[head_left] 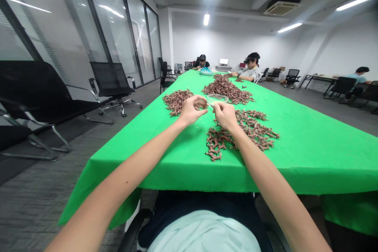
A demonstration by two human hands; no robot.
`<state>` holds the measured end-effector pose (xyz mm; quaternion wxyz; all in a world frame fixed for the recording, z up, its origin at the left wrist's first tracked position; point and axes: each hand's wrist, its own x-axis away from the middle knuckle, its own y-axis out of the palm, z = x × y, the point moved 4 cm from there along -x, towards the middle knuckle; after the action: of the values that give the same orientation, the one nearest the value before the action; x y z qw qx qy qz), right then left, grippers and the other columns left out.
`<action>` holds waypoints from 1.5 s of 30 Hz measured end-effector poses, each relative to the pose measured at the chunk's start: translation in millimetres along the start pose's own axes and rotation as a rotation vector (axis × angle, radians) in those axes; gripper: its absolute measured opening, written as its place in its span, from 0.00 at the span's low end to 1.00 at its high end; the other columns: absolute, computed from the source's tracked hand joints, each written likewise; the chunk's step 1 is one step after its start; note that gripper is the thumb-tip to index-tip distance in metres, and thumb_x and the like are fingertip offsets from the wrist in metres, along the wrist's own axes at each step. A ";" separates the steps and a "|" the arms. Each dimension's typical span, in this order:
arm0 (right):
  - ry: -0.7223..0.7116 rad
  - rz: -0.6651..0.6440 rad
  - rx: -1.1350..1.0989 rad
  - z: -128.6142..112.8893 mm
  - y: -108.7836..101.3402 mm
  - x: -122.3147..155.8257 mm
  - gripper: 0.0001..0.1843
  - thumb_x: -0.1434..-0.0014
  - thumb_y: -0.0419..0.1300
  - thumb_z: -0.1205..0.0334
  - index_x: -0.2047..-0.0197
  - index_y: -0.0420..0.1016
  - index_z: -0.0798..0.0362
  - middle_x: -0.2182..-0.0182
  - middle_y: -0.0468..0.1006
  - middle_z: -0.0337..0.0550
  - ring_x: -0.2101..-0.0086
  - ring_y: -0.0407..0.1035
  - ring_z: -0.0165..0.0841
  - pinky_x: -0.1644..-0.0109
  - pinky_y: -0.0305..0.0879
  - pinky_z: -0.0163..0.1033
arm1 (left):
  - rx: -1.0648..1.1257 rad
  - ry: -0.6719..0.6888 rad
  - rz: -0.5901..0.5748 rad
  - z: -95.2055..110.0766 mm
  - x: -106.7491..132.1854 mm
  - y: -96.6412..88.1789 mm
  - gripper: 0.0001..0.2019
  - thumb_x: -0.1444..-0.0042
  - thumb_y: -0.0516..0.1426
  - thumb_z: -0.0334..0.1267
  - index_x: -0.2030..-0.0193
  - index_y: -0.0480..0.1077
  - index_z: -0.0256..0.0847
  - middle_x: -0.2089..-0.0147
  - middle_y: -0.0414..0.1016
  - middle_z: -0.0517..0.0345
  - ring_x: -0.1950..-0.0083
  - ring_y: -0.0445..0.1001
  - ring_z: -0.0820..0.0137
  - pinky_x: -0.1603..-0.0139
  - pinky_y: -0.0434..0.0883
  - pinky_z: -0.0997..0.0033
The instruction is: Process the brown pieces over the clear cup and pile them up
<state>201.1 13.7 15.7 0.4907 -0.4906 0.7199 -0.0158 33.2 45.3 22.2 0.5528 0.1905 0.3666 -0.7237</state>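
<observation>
Bright green tablecloth (pixel 298 157), centre, bearing mottled reddish-brown heaps (pixel 227 90); black mesh chair (pixel 110 78), upper left; streaked grey carpet (pixel 38 208), lower left.

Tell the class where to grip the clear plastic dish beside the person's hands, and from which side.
Probably pinch the clear plastic dish by its rim, from above on the near side: it is round and shallow, so thumb and fingers can straddle the edge, and the right hand is closest there.

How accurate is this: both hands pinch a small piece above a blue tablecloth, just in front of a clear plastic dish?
Not quite: the tablecloth is green, not blue, as the head view shows. The left hand and right hand do pinch a small piece above it, just in front of the clear plastic dish.
</observation>
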 end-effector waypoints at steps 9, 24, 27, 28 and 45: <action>0.011 0.009 0.001 -0.8 -1.6 0.6 0.22 0.37 0.48 0.54 0.78 0.72 0.53 0.81 0.70 0.40 0.76 0.62 0.31 0.67 0.55 0.37 | -0.269 -0.344 -0.003 -34.7 1.2 -10.0 0.17 0.57 0.71 0.34 0.58 0.77 0.36 0.64 0.82 0.49 0.63 0.80 0.62 0.59 0.75 0.62; 0.270 0.227 -0.029 19.3 -17.6 -3.3 0.25 0.37 0.47 0.53 0.77 0.77 0.54 0.79 0.76 0.46 0.75 0.66 0.35 0.67 0.56 0.38 | -0.147 -0.506 -0.190 -55.1 6.6 1.3 0.19 0.60 0.71 0.33 0.58 0.78 0.34 0.65 0.82 0.47 0.66 0.78 0.63 0.61 0.74 0.61; 0.273 0.228 -0.040 18.5 -17.8 -3.2 0.25 0.37 0.48 0.53 0.77 0.77 0.54 0.78 0.77 0.47 0.75 0.67 0.36 0.67 0.56 0.38 | 0.156 -0.552 -0.119 -59.0 8.3 5.9 0.26 0.62 0.72 0.28 0.52 0.76 0.33 0.56 0.82 0.40 0.58 0.81 0.60 0.54 0.76 0.57; 0.272 0.228 -0.043 18.1 -17.9 -3.1 0.25 0.37 0.48 0.53 0.77 0.77 0.54 0.78 0.77 0.47 0.75 0.67 0.36 0.67 0.57 0.38 | 0.240 -0.555 -0.107 -60.0 8.6 7.5 0.29 0.63 0.72 0.27 0.49 0.75 0.34 0.51 0.80 0.37 0.54 0.81 0.59 0.51 0.76 0.55; 0.269 0.233 -0.057 14.4 -19.3 -2.7 0.24 0.37 0.48 0.54 0.77 0.76 0.53 0.79 0.76 0.45 0.75 0.66 0.35 0.67 0.57 0.38 | -0.087 -0.199 -0.417 -32.9 8.2 18.2 0.14 0.50 0.68 0.44 0.59 0.81 0.39 0.59 0.83 0.49 0.60 0.78 0.65 0.54 0.73 0.62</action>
<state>224.9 12.2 19.8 0.3746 -0.4108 0.8312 -0.0039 43.5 62.1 -10.9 0.4324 0.0142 0.3728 -0.8209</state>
